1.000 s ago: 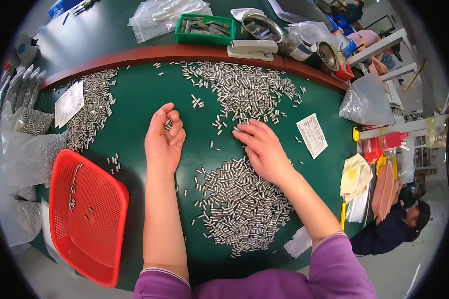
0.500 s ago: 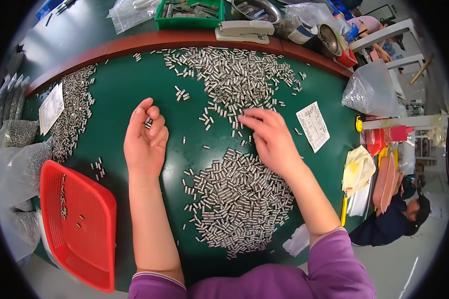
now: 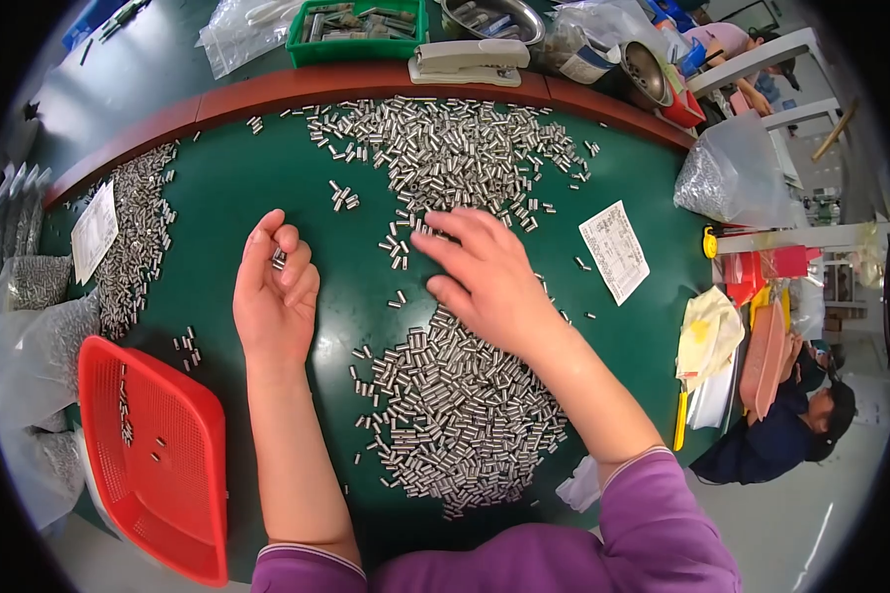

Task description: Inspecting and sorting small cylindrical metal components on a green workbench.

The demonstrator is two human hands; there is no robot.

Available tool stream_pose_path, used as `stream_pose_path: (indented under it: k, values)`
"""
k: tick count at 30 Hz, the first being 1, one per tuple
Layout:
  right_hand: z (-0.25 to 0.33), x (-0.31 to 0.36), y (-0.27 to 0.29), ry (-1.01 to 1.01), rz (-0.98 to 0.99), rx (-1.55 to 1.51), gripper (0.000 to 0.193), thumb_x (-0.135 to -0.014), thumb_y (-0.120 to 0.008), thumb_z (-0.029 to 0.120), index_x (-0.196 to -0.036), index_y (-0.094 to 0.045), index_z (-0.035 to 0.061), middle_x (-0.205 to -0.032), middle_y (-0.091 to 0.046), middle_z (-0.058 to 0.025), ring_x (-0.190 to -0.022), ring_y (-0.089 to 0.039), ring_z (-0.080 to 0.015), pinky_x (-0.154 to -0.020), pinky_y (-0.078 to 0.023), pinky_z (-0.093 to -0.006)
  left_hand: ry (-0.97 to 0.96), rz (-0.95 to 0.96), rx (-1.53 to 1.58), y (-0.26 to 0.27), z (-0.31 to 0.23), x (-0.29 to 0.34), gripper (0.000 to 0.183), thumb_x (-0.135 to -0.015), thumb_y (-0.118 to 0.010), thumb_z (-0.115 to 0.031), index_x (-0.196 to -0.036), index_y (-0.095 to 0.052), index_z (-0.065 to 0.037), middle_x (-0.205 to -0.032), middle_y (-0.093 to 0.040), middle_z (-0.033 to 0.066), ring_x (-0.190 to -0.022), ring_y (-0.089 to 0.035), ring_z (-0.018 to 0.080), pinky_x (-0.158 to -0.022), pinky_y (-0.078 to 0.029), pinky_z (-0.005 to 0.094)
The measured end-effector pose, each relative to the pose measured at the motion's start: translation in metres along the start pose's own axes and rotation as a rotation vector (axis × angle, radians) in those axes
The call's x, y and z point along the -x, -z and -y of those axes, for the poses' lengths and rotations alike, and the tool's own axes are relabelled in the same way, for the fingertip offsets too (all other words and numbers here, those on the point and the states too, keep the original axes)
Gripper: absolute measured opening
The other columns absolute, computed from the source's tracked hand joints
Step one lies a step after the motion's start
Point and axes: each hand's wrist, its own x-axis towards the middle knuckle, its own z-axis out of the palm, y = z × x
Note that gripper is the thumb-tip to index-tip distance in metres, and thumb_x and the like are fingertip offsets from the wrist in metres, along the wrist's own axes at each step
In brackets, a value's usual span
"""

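My left hand (image 3: pixel 279 306) is raised over the green table (image 3: pixel 267 173), its fingers curled around a few small metal cylinders (image 3: pixel 279 259). Palm down, my right hand (image 3: pixel 489 282) hovers between two heaps of similar cylinders, fingers spread; its underside is hidden. Beyond its fingertips spreads the far heap (image 3: pixel 455 153). Closer to me, partly under my right forearm, lies the near heap (image 3: pixel 460 415). A few loose cylinders (image 3: pixel 398 255) lie by the right fingertips, and a little cluster (image 3: pixel 343 196) sits farther left.
A red plastic basket (image 3: pixel 216 474) holding a few cylinders stands at left, near another heap (image 3: pixel 138 237) and filled clear bags (image 3: pixel 40 336). Paper slips (image 3: pixel 615 252) lie right and left. Along the back rail (image 3: pixel 297 86) are a stapler (image 3: pixel 468 61) and green bin (image 3: pixel 293 44). Other people are at right.
My right hand has moved left, with its fingers more spread. My left hand stays curled around the cylinders. The whole view has shifted slightly.
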Motion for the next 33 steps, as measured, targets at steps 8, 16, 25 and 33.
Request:
stream_pose_path:
  k: [8,16,25,33]
  values:
    - [0.002,0.024,0.024,-0.054,-0.101,-0.103,0.031,-0.077,-0.068,0.007,-0.108,-0.067,0.0115,-0.114,-0.059,-0.0074,-0.109,-0.053,-0.0314,-0.094,-0.043,-0.0420,0.004,-0.035,0.015,-0.002,0.000,0.003,0.023,-0.101,-0.040,-0.012,-0.114,-0.053,0.003,-0.087,-0.049,0.0042,-0.059,-0.037,0.0076,-0.041,-0.028,0.0191]
    - [-0.025,0.012,0.015,-0.057,-0.022,-0.098,0.034,-0.078,-0.066,0.007,-0.111,-0.066,0.0093,-0.112,-0.060,-0.0079,-0.110,-0.052,-0.0325,-0.096,-0.042,-0.0425,-0.003,-0.039,-0.007,0.002,-0.004,0.005,0.024,-0.102,-0.041,-0.013,-0.115,-0.053,0.002,-0.087,-0.049,0.0044,-0.059,-0.037,0.0073,-0.041,-0.028,0.0189]
    - [-0.017,-0.008,0.021,-0.071,-0.154,-0.069,0.040,-0.077,-0.067,0.007,-0.116,-0.064,0.0112,-0.118,-0.058,-0.0080,-0.112,-0.051,-0.0318,-0.097,-0.041,-0.0431,-0.019,-0.029,-0.016,0.000,-0.006,0.007,0.024,-0.102,-0.040,-0.013,-0.115,-0.053,0.003,-0.087,-0.050,0.0051,-0.059,-0.038,0.0075,-0.041,-0.028,0.0189]
    - [0.001,0.004,0.003,-0.049,0.029,-0.242,0.023,-0.076,-0.070,0.009,-0.099,-0.072,0.0130,-0.101,-0.061,-0.0019,-0.100,-0.052,-0.0255,-0.090,-0.042,-0.0368,-0.004,-0.037,-0.001,-0.001,-0.004,0.006,0.025,-0.102,-0.039,-0.013,-0.116,-0.053,0.003,-0.087,-0.051,0.0053,-0.060,-0.039,0.0077,-0.041,-0.030,0.0189]
